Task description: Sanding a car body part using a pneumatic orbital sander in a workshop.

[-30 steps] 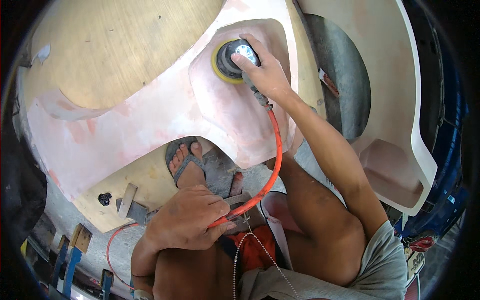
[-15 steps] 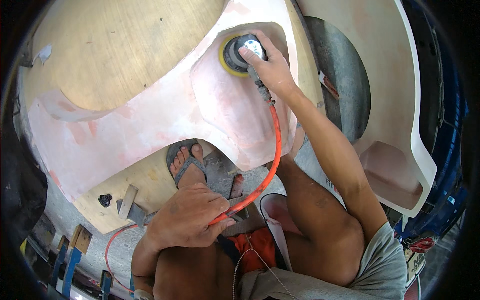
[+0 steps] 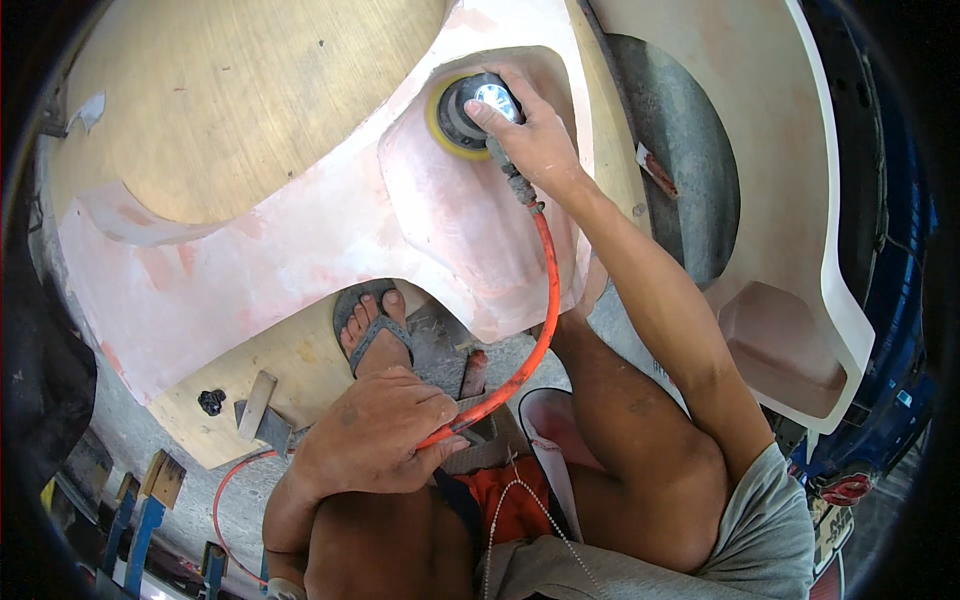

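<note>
Pinkish-white moulded panel (image 3: 300,250) fills the upper frame — your right hand (image 3: 535,145) is closed over the round sander (image 3: 475,110) near the top centre, pad flat on the panel. Its orange air hose (image 3: 545,300) runs down to lower centre — your left hand (image 3: 375,440) is clenched around it above your knee.

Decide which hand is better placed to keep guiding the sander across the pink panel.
Right: the right hand grips the sander on the pink panel; the left hand only holds the orange hose.
</note>
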The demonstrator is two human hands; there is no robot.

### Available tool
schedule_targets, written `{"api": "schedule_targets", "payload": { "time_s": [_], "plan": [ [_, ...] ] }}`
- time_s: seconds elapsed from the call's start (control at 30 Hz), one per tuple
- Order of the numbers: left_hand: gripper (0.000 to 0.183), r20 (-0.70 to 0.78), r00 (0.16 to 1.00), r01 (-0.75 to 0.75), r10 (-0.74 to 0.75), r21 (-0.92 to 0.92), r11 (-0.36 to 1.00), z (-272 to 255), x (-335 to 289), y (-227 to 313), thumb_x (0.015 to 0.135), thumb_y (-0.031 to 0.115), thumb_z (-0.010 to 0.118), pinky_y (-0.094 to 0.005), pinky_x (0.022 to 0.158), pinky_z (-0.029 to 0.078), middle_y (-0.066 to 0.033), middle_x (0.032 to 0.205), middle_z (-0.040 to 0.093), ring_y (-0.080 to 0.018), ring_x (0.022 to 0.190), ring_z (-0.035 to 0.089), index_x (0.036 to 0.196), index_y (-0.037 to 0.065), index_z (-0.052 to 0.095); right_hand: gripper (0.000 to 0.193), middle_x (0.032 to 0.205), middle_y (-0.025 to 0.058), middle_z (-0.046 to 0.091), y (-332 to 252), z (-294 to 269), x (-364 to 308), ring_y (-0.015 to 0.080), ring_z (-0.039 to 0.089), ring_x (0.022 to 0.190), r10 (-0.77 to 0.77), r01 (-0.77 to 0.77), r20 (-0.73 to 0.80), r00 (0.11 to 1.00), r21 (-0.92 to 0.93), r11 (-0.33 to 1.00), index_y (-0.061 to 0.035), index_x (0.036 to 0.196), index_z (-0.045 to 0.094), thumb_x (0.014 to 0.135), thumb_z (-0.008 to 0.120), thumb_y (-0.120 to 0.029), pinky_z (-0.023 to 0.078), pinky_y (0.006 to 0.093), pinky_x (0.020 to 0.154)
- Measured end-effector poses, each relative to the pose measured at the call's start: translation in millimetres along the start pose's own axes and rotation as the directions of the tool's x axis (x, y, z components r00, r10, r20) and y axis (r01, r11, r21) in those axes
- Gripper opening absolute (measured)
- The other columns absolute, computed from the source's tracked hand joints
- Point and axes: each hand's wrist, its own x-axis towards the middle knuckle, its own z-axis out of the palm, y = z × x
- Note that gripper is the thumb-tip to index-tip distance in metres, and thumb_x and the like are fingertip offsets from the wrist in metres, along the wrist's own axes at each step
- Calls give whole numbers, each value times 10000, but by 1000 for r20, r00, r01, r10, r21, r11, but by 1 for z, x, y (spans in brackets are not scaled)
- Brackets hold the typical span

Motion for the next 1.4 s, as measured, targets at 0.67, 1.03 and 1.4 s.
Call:
{"api": "schedule_targets", "payload": {
  "time_s": [0.67, 1.03, 1.4],
  "plan": [
    [266, 61, 998, 27, -29, 37, 999, -2, 0, 1, 860, 281, 786, -417, 721, 495, -107, 743, 595, -339, 730, 604, 836, 67, 630, 588, 1217, 143, 721, 0, -1, 0, 259, 690, 1147, 5, -5, -2, 1000, -18, 1000, -150, 1425, 569, 941, 751, -431, 523, 372, 1020],
    [261, 57, 998, 23, -24, 24, 999, -2, 1, 2, 870, 283, 776, -422, 752, 509, -109, 747, 593, -346, 735, 611, 854, 61, 638, 609, 1238, 143, 711, 4, 0, 4, 255, 681, 1152, -25, 25, -2, 1000, 3, 1000, -121, 1426, 571, 934, 763, -424, 514, 367, 1028],
    [242, 69, 998, -1, 2, -9, 1000, 1, -5, -1, 838, 244, 816, -420, 767, 509, -117, 777, 636, -339, 777, 648, 900, 61, 671, 586, 1187, 146, 709, 4, 7, -49, 211, 682, 1095, 20, -24, 124, 992, 34, 999, -105, 1436, 536, 944, 764, -328, 516, 347, 1001]
  ]
}}
